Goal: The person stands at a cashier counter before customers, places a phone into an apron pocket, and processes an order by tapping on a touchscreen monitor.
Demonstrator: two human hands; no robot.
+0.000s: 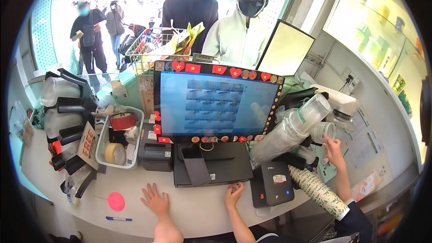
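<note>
My left hand (pixel 155 201) lies flat on the pale counter (pixel 189 211) with its fingers spread, holding nothing. A blue pen (pixel 119 218) and a round pink disc (pixel 116 201) lie to its left. My right hand (pixel 233 193) rests with curled fingers by the front edge of a black flat unit (pixel 234 168); nothing shows in it. On that unit leans a dark phone (pixel 195 165), below a monitor (pixel 216 103) framed with flag and heart stickers. A black card-printer-like box (pixel 272 184) stands right of my right hand.
A co-worker's hand (pixel 334 152) reaches from the right to a clear plastic cup (pixel 323 131). Stacked clear cups (pixel 288 130) and patterned cups (pixel 317 191) lean nearby. A tub (pixel 135 164) of tape rolls stands left, near a "FREE" sign (pixel 87 145). People stand beyond the counter.
</note>
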